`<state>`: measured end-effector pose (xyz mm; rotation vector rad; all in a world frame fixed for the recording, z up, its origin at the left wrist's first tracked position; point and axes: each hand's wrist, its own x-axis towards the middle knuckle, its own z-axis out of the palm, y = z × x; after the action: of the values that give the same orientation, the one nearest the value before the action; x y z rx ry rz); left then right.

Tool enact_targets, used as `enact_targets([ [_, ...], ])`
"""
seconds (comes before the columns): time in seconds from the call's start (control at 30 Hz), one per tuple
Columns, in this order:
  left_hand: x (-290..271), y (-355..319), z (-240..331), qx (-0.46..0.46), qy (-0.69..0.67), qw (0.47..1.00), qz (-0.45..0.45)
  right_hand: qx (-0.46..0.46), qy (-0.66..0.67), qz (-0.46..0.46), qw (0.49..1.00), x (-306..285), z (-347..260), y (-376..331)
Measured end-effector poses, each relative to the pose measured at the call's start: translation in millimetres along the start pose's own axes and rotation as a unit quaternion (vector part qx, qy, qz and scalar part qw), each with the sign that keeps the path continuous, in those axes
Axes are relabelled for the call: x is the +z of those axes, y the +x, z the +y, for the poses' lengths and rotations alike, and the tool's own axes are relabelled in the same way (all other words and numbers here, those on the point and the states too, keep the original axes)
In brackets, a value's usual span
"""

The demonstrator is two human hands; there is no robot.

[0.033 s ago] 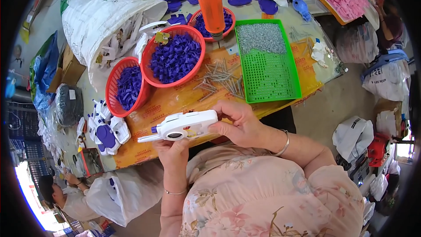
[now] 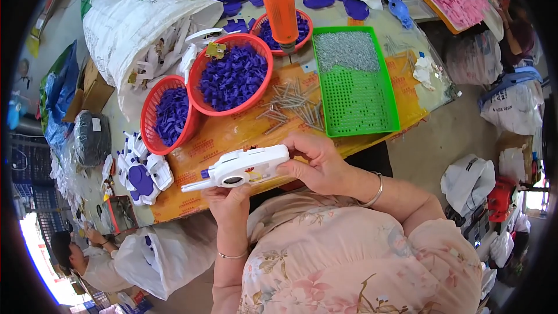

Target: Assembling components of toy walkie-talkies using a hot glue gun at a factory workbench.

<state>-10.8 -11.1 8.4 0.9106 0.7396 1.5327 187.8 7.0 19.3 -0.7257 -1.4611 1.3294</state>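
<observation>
Just above the table's near edge I hold a white plastic casing [image 2: 254, 167] between both hands. It has a round dark opening low on its side, a small purple piece near its left end, and a thin white arm sticking out to the left. My left hand [image 2: 229, 200] is closed on it from below, thumb near the round opening. At the other end my right hand [image 2: 318, 164] grips it, with thumb and fingers pinching the right edge. Several white and purple assemblies [image 2: 141, 179] are piled on the table to the left.
Red baskets [image 2: 260, 90] hold small purple parts. Loose screws [image 2: 292, 104] lie beside a green tray [image 2: 395, 117] with many tiny metal pieces. An orange power screwdriver [image 2: 278, 6] hangs point down over the table. A white sack [image 2: 131, 29] spills parts; another person [image 2: 81, 259] sits lower left.
</observation>
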Motion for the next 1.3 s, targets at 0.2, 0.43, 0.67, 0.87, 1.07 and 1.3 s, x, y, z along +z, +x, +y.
enact_targets([
  [0.2,-2,-1,13,0.034,0.228,0.973,-0.023,0.016,-0.023,-0.027,0.999,-9,-12,6],
  [0.43,9,-3,14,0.063,0.270,0.956,-0.095,-0.177,-0.262,-0.041,0.948,-5,-36,18],
  [0.67,4,-10,10,0.021,0.277,0.953,-0.123,-0.103,-0.232,-0.100,0.962,-1,-35,18],
  [0.87,15,-3,26,0.053,0.362,0.917,-0.160,-0.101,-0.088,-0.032,0.990,-1,-14,12],
  [1.07,35,2,15,0.085,0.282,0.952,-0.082,0.095,0.396,0.086,0.909,1,16,9],
  [1.3,28,-19,4,-0.004,0.349,0.933,-0.082,0.138,0.405,0.130,0.894,5,28,14],
])
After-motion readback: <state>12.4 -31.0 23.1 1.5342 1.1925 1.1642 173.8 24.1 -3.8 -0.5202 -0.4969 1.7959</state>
